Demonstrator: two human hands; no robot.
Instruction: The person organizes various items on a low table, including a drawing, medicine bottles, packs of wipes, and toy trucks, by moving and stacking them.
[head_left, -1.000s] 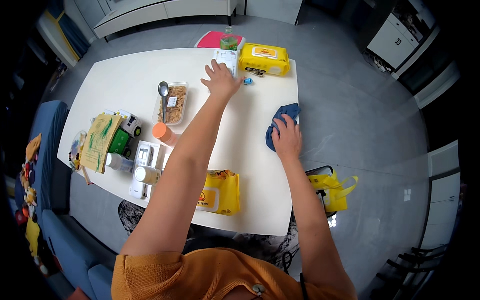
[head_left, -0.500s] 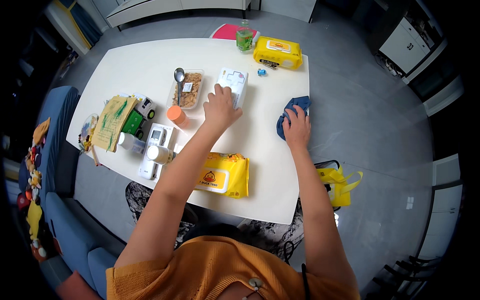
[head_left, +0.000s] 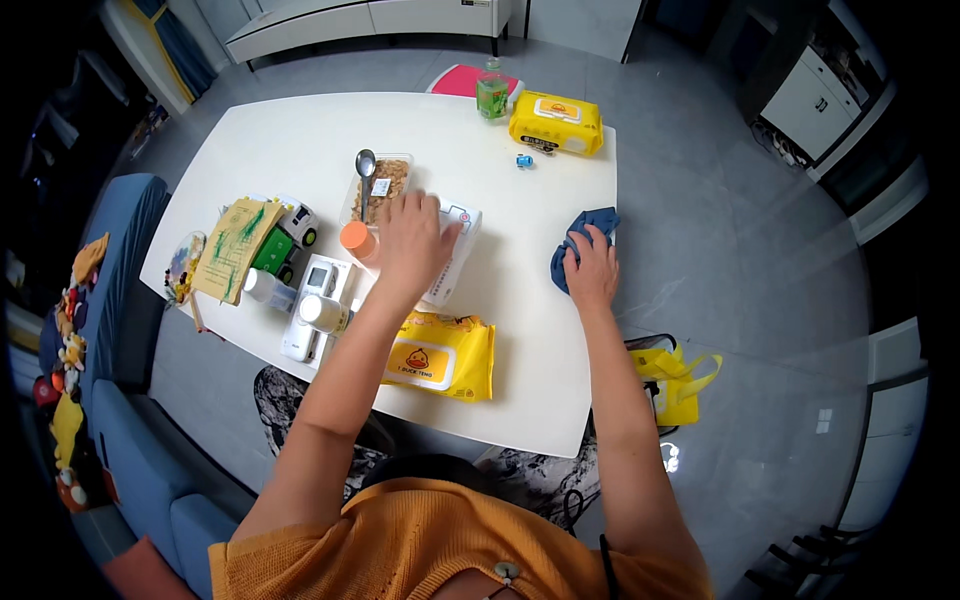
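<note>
The person wears an orange knitted top with a fine ribbed weave, seen from above at the lower edge of the head view. Its neckline is wide, and a small round pale button sits at the middle of the chest. The sleeves are short and end near the shoulders, so both forearms come up bare to the left hand (head_left: pixel 412 240) and the right hand (head_left: pixel 593 268). No ring, watch or bracelet shows on either wrist, and the fingernails are too small to tell
</note>
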